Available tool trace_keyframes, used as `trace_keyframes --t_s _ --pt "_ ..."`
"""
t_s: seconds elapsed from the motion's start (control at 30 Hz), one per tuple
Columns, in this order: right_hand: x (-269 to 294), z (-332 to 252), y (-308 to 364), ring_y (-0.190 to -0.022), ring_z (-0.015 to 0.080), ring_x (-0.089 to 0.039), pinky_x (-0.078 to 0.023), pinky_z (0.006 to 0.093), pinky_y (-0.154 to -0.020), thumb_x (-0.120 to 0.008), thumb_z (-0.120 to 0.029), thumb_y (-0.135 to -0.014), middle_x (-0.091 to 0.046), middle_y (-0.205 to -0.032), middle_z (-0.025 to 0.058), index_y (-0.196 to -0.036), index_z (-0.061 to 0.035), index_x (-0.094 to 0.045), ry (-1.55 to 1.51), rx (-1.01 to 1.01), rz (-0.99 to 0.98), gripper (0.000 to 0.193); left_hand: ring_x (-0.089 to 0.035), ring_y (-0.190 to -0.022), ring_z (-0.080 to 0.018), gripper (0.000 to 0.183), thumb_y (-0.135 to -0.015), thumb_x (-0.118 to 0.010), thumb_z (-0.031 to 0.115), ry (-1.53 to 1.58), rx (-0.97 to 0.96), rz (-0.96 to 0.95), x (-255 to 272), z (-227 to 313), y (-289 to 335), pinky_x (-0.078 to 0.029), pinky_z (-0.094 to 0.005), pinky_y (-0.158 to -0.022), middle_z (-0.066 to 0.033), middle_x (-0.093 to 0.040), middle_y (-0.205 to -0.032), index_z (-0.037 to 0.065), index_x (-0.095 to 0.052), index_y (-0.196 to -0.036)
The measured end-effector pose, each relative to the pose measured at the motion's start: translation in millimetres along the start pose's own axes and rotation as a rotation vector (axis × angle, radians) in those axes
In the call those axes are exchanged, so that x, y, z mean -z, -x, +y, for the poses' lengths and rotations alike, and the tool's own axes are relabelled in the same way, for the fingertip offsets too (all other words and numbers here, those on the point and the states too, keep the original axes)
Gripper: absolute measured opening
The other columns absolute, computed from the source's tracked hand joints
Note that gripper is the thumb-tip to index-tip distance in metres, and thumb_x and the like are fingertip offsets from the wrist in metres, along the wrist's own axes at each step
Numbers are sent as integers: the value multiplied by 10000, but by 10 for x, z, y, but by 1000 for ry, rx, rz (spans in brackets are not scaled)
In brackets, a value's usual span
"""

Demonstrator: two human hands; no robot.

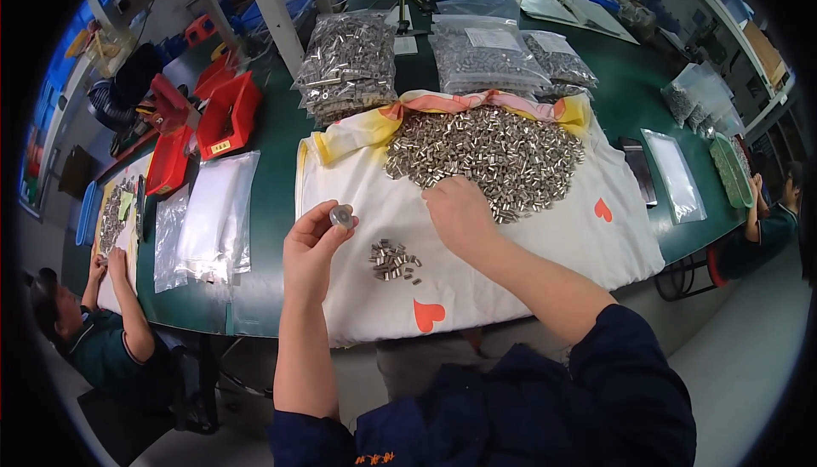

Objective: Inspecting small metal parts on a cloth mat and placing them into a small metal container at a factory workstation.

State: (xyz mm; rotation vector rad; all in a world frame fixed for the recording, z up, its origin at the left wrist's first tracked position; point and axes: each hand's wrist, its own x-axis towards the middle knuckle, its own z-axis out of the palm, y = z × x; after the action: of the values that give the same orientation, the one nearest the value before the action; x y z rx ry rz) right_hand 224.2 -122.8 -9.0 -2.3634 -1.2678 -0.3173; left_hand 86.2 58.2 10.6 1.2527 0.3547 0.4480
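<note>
Metal part (pixel 342 215) between left hand (pixel 311 250) fingertips.

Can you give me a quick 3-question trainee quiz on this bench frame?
1. True or false: the left hand holds a small round metal part raised above the white cloth.
2. Where does the right hand rest? A) on a red bin B) at the near edge of the big pile of metal pieces C) on a clear bag
3. What lies on the cloth between the two hands?

Key: 1 true; 2 B; 3 a small heap of metal pieces.
</note>
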Motion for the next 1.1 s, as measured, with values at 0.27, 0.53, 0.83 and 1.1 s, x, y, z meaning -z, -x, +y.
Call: trace_keyframes --t_s 0.27,0.53,0.83,1.1 --pt "-139 159 -151 -743 279 -537 -439 388 -696 -604 -93 -710 -572 -723 104 -682 -46 -607 32 -33 0 55 -602 -895 -146 337 -788 -614 -3 -131 80 -176 -242 -65 -366 -471 -257 -804 -85 -618 -999 -23 -537 -1116" --pt "-78 43 -165 -746 262 -560 -450 386 -685 -605 -108 -706 -571 -714 97 -711 -61 -592 50 -9 -15 48 -533 -770 -43 329 -748 -670 24 -243 329 -502 -208 -230 -324 -475 -196 -706 18 -568 -842 -6 -596 -1067" --pt "-171 -18 -217 -621 52 -549 -453 203 -576 -621 -76 -778 -607 -706 3 -846 -27 -612 -1006 -434 -116 85 -574 -814 -76 362 -763 -643 -21 -96 354 -401 -134 -276 -448 -482 -207 -731 -22 -601 -898 -17 -548 -1112" --pt "-141 -27 -183 -687 82 -563 -463 215 -624 -629 -42 -775 -619 -784 28 -856 -18 -641 -981 -324 -190 86 -584 -857 -99 366 -765 -622 -66 24 322 -336 -125 -304 -479 -487 -226 -776 -57 -606 -971 -28 -540 -1120"
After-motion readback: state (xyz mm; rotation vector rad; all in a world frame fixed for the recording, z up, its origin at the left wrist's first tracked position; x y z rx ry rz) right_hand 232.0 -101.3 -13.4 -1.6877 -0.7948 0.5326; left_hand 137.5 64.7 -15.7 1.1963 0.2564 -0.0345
